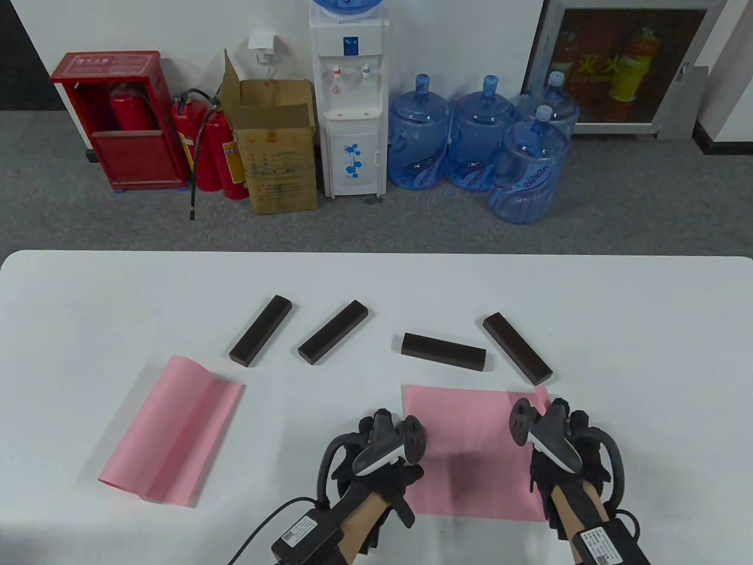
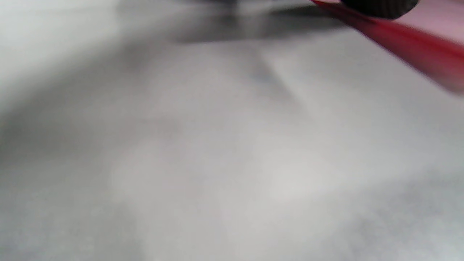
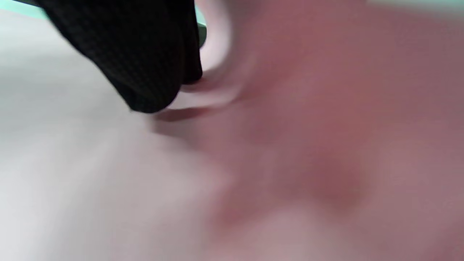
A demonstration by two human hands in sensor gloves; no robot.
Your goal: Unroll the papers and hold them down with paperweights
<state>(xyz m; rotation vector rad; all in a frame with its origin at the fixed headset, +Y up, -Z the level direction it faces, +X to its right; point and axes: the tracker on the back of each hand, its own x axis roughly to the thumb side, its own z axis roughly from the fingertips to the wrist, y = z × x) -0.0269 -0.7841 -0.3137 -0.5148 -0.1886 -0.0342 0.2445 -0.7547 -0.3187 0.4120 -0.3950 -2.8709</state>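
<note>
Two pink papers lie on the white table [image 1: 376, 282]. The left paper [image 1: 170, 429] lies alone, its far end slightly curled. The right paper [image 1: 470, 453] lies spread out under both hands. My left hand [image 1: 385, 456] presses on its left edge, fingers spread; a fingertip [image 2: 380, 7] shows by the paper's edge [image 2: 409, 43] in the left wrist view. My right hand [image 1: 559, 438] presses on its right edge, where the far corner [image 1: 541, 393] lifts. A gloved finger [image 3: 137, 61] presses the paper [image 3: 308, 145] next to a curl. Several dark paperweight bars lie beyond; the nearest ones [image 1: 444, 352] [image 1: 517, 348] sit just past the right paper.
Two more dark bars [image 1: 260, 338] [image 1: 333, 332] lie past the left paper. Beyond the table's far edge stand a water dispenser [image 1: 350, 100], blue water jugs [image 1: 476, 141], a cardboard box [image 1: 276, 147] and red fire extinguishers [image 1: 206, 147].
</note>
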